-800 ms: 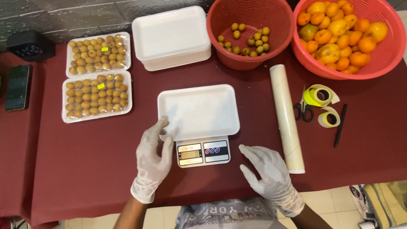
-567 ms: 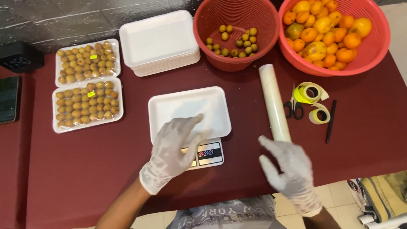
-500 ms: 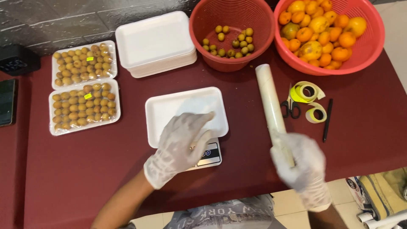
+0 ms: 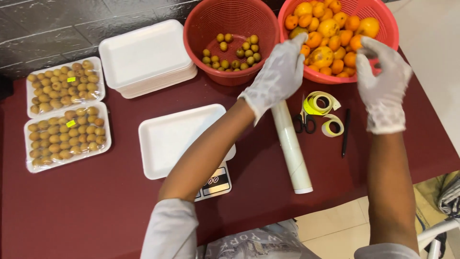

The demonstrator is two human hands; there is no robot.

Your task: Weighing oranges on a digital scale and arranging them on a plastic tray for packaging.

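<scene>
Both gloved hands are at the basket of orange fruit (image 4: 335, 29), left hand (image 4: 278, 74) half-open and empty at its rim, right hand (image 4: 381, 72) pinching one fruit, while the white tray (image 4: 177, 139) on the scale (image 4: 215, 184) sits empty, two wrapped trays (image 4: 64, 112) done.

Two wrapped trays of small fruit (image 4: 64, 115) sat far left, a stack of foam trays (image 4: 146, 57) behind, scissors (image 4: 304, 122) and a black pen (image 4: 345, 132) beside the film roll (image 4: 292, 148).
</scene>
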